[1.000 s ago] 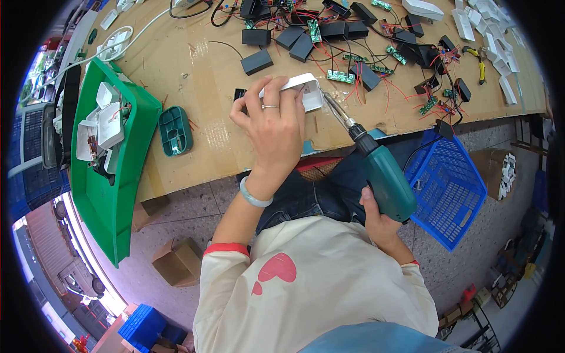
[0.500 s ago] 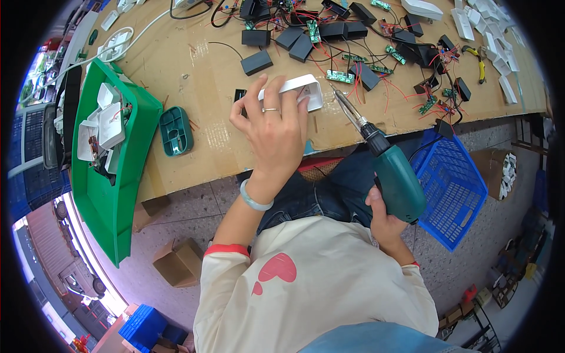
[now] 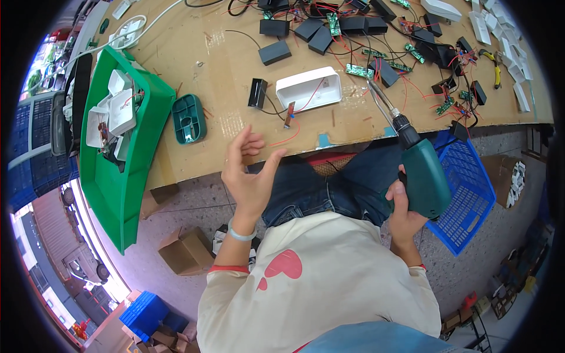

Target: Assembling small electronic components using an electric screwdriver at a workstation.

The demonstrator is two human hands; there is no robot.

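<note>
My right hand (image 3: 405, 210) is wrapped round the dark green handle of a soldering gun (image 3: 425, 176), whose long metal tip points up and left over the table edge. Nothing is in my left hand (image 3: 248, 176); its thumb and fingers are apart at the table's near edge. Just beyond it, a small circuit board (image 3: 289, 115) lies on the cardboard, with red and black wires running from it. A white plastic case (image 3: 309, 88) sits open side up behind the board. Left of the case stands a small black box (image 3: 257, 93), joined to the board by a black wire.
Black boxes, green circuit boards (image 3: 359, 71) and tangled wires cover the far table. At left are a dark green compartment box (image 3: 189, 119) and a green bin (image 3: 126, 194) holding white cases. Yellow-handled cutters (image 3: 496, 69) lie far right; a blue basket (image 3: 465, 194) stands below the edge.
My left hand has let go of the white case and drawn back toward me, leaving the case on the table. The soldering gun stays in my right hand.
</note>
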